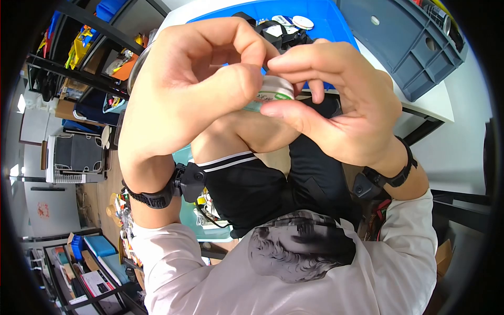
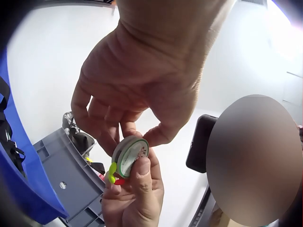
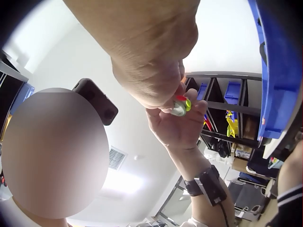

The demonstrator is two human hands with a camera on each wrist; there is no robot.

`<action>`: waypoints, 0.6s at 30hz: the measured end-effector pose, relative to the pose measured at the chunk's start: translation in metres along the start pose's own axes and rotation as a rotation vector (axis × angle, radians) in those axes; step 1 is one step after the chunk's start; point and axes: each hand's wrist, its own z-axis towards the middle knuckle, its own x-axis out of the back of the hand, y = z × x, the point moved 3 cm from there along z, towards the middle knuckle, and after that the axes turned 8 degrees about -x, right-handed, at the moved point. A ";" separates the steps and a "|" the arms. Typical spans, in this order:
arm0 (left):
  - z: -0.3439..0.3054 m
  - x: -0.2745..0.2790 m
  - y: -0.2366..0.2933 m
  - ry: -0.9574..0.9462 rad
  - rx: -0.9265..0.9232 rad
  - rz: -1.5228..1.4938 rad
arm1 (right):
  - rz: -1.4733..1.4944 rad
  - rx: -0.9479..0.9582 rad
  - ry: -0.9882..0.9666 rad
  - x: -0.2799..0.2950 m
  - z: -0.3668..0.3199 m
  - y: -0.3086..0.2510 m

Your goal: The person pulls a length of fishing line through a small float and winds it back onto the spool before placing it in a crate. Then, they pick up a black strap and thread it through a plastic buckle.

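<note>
A small round spool [image 1: 276, 90] [image 2: 132, 156] [image 3: 179, 109] with a white label and green rim is held between both hands. Thumb and curled fingers of the left hand [image 1: 194, 89] [image 2: 142, 80] [image 3: 179, 130] pinch one edge of it. The right hand [image 1: 346, 100] [image 2: 132, 201] [image 3: 151, 71] grips the opposite side, its thumb lying on the labelled face in the left wrist view. Yellow-green pieces [image 2: 112, 173] [image 3: 188, 104] and a red piece [image 2: 120, 181] [image 3: 181, 98] show at the spool's edge. The fingers partly hide the spool in every view.
Beyond the hands, a blue bin [image 1: 336, 23] holds black straps and round white items on a white table [image 1: 443, 102]. A grey crate [image 1: 404, 47] stands at its right. Below the arms is a teal container [image 1: 197, 231]; shelves [image 1: 100, 79] line the left.
</note>
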 end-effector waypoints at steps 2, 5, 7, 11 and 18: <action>-0.001 -0.002 -0.002 -0.005 0.009 -0.056 | -0.002 0.005 -0.006 0.001 0.000 -0.001; -0.002 -0.004 -0.006 -0.030 -0.008 -0.151 | 0.007 0.040 -0.011 0.002 -0.001 0.001; -0.003 -0.005 -0.010 -0.050 -0.032 -0.191 | 0.020 0.067 -0.008 0.003 -0.001 0.000; -0.006 -0.009 -0.013 -0.020 -0.034 -0.297 | -0.025 0.099 -0.039 0.006 -0.002 -0.003; -0.008 -0.011 -0.020 -0.022 -0.017 -0.358 | 0.018 0.109 -0.046 0.006 -0.003 -0.001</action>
